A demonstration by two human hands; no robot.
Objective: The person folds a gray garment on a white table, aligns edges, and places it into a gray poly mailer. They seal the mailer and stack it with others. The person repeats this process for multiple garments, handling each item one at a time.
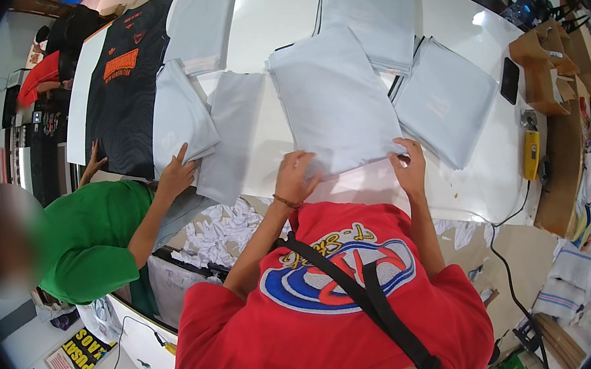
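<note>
A stack of pale grey folded fabric (333, 98) lies in front of me on the white table. My left hand (297, 177) has its curled fingers and thumb on the near left corner of the stack. At the near right corner, my right hand (408, 163) pinches the fabric edge between thumb and fingers. Just right of this stack is a second pale folded stack (449, 103), turned at an angle. Behind them sits another stack (368, 18), partly covered by the one at my hands.
Left of me, a co-worker in a green shirt (96, 238) touches a pale folded bundle (180, 117) beside a black jersey (129, 79). On the right are a black phone (509, 81), a cardboard box (543, 68) and a yellow corded tool (532, 154). White scraps (218, 236) lie below the table.
</note>
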